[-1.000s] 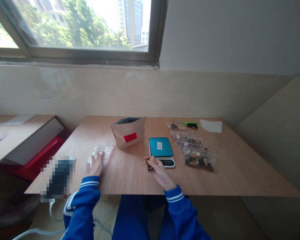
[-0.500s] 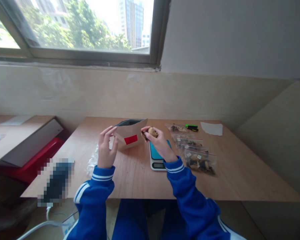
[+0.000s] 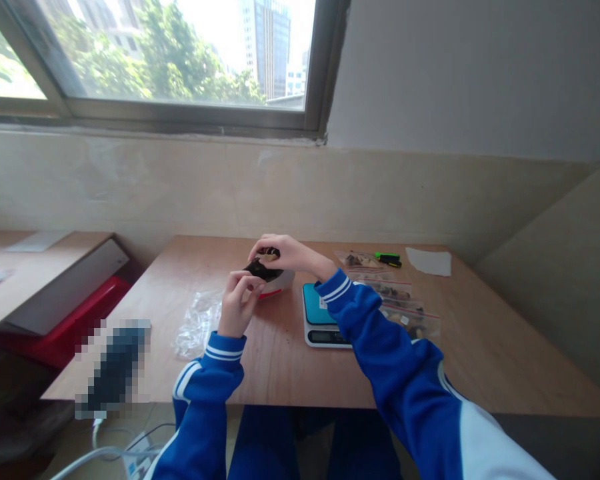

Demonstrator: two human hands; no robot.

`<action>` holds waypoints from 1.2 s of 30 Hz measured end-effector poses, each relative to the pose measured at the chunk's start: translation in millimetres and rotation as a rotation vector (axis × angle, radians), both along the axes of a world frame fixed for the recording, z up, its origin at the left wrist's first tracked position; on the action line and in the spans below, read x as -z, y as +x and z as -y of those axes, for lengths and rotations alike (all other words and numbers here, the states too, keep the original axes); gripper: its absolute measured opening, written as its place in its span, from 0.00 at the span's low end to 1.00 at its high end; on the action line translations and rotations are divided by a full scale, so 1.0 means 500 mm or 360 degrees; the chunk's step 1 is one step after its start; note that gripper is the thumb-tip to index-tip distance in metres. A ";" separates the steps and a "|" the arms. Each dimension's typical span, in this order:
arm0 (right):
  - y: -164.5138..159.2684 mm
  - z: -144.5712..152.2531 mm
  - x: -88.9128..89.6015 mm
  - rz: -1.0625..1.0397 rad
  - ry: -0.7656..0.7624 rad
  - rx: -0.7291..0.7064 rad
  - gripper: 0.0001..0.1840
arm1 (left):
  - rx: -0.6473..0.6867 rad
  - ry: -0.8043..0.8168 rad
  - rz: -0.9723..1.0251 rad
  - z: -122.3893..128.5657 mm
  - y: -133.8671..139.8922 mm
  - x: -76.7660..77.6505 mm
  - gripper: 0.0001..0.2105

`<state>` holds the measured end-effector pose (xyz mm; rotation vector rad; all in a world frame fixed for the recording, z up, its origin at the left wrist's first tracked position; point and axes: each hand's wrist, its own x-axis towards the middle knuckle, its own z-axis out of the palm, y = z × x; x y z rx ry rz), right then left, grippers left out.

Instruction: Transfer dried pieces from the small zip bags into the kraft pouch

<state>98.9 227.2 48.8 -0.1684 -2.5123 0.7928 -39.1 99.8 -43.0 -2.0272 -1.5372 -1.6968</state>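
Plywood tabletop (image 3: 280, 360) runs under our blue sleeves, from the near edge out to a pale wall and a window.

Nearest us, our left hand (image 3: 239, 300) pinches the dark rim of the kraft paper pouch (image 3: 275, 279), thumb and fingertips closed on the near lip. Just past it our right hand (image 3: 285, 252) curls over the pouch mouth, fingers bunched on some small brown pieces; we cannot tell exactly what they are. The pouch stands mid-table, between the crumpled clear bags (image 3: 196, 321) on the left and the digital scale (image 3: 323, 317) on the right.

We judge the pouch light and soft-walled, likely to buckle or tip if pushed, so the stiffer rim is the place to hold it. The pieces look dry and brittle and want a gentle pinch.

Beyond the scale lie the filled zip bags (image 3: 403, 313), then a green marker (image 3: 389, 257) and a white sheet (image 3: 433, 261). A red label shows on the pouch and a white sticker on the scale's teal platform; neither can be read.
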 end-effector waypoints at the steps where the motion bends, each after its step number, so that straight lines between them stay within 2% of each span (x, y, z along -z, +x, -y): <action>1: 0.000 0.002 0.006 -0.0003 0.0087 0.0021 0.11 | 0.0012 0.0024 0.0002 0.000 0.000 0.002 0.02; 5: 0.004 0.018 0.020 0.0000 0.0274 0.0051 0.10 | -0.0068 0.0089 0.0094 -0.001 -0.003 0.007 0.03; 10: 0.011 0.026 0.020 0.0007 0.0265 0.0083 0.17 | -0.0071 0.0129 0.0181 -0.002 -0.002 0.005 0.02; 19: 0.018 0.044 -0.010 0.0280 0.0407 0.0180 0.16 | -0.0097 0.0169 0.0227 -0.008 0.015 -0.007 0.03; 22: 0.019 0.048 -0.020 0.0298 0.0394 0.0182 0.18 | -0.0045 0.0151 0.0343 -0.013 0.016 -0.002 0.04; 25: 0.021 0.051 -0.033 0.0328 0.0362 0.0287 0.19 | -0.0026 0.0118 0.0422 -0.015 0.014 -0.004 0.05; 28: 0.039 0.066 -0.048 0.0197 0.0339 0.0381 0.17 | -0.0078 0.0123 0.0352 0.005 0.013 -0.016 0.04; 30: 0.069 0.085 -0.052 0.0043 0.0287 0.0445 0.14 | -0.0134 0.0111 0.0253 0.040 0.020 -0.015 0.03; 32: 0.113 0.109 -0.044 -0.0043 0.0184 0.0525 0.13 | -0.0115 0.0053 0.0165 0.095 0.039 0.009 0.04; 33: 0.139 0.123 -0.035 -0.0044 0.0122 0.0565 0.12 | -0.0017 0.0006 0.0135 0.129 0.056 0.032 0.06; 35: 0.199 0.149 -0.007 0.0014 -0.0017 0.0660 0.11 | 0.0342 -0.0173 0.0083 0.203 0.100 0.099 0.09; 36: 0.231 0.161 0.012 0.0039 -0.0061 0.0734 0.11 | 0.0562 -0.0348 0.0076 0.239 0.127 0.139 0.09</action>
